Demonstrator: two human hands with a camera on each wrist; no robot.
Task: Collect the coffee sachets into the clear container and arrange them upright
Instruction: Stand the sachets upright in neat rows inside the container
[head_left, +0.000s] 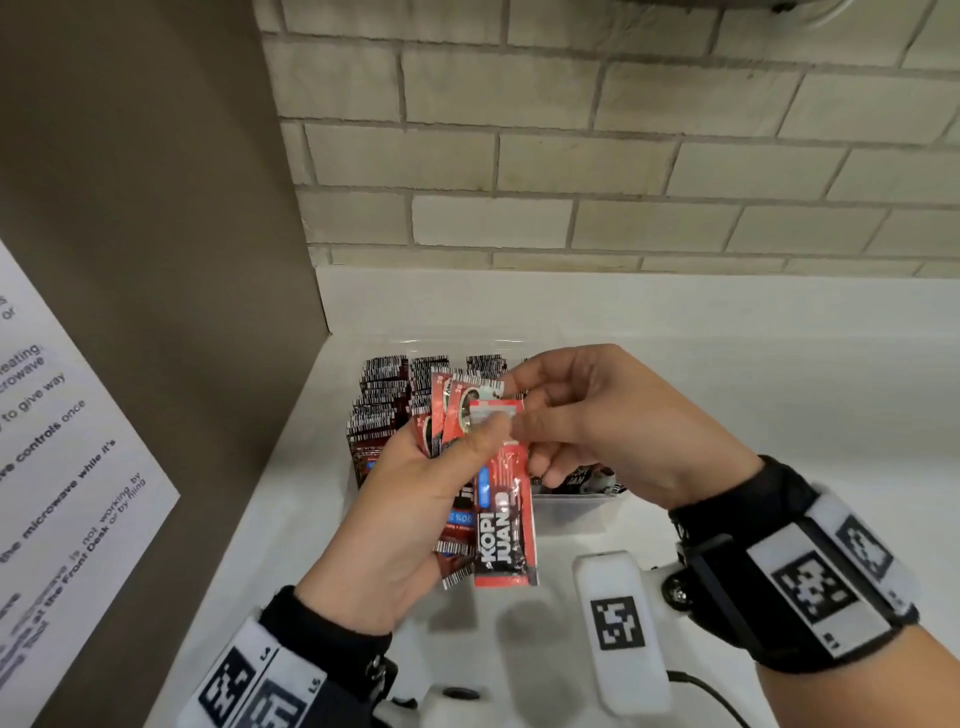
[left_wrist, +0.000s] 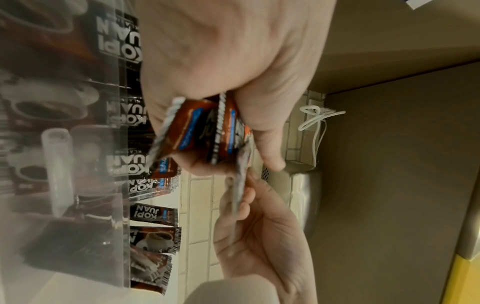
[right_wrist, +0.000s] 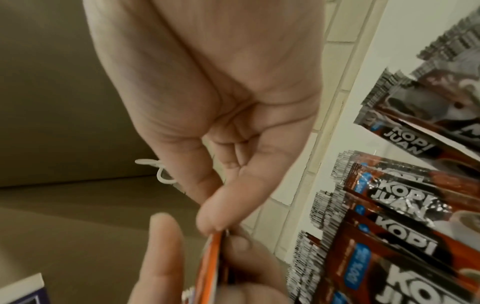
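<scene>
My left hand grips a sachet bundle while my right hand pinches one sachet, which next needs standing upright in the clear container.

Sachets: red-orange with black lower band, white "KOPI JUAN" lettering, blue label strip, black/white barcode-striped edges. Container: clear, colourless. Tabletop: plain white. Wall: cream brick pattern, darker grout lines. Side panel: flat taupe. Wristbands: black, with white patches carrying black square-code markers.
</scene>
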